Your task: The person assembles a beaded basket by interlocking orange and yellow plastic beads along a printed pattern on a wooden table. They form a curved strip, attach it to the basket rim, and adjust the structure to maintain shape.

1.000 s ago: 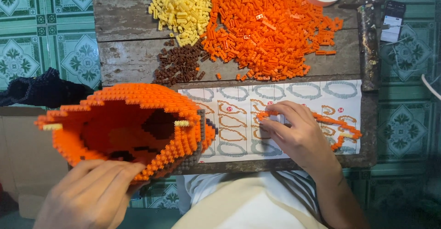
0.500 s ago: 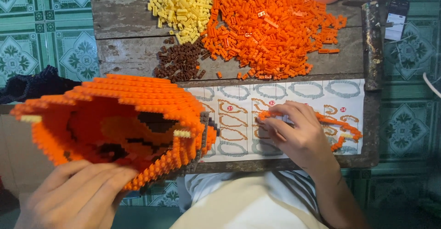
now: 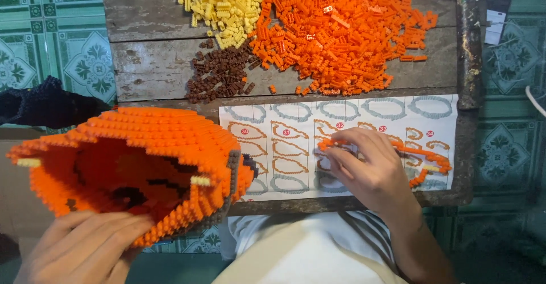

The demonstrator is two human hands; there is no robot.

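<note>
The left hand cups the near edge of the orange shell, fingers loosely spread. The right hand lies curled on the sheet, fingertips pinching an orange strip. Since before, the shell has moved slightly left and nearer.

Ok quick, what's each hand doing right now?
Left hand: open, cradling the hollow orange brick model from below.
Right hand: fingers curled on a thin orange brick strip.
</note>
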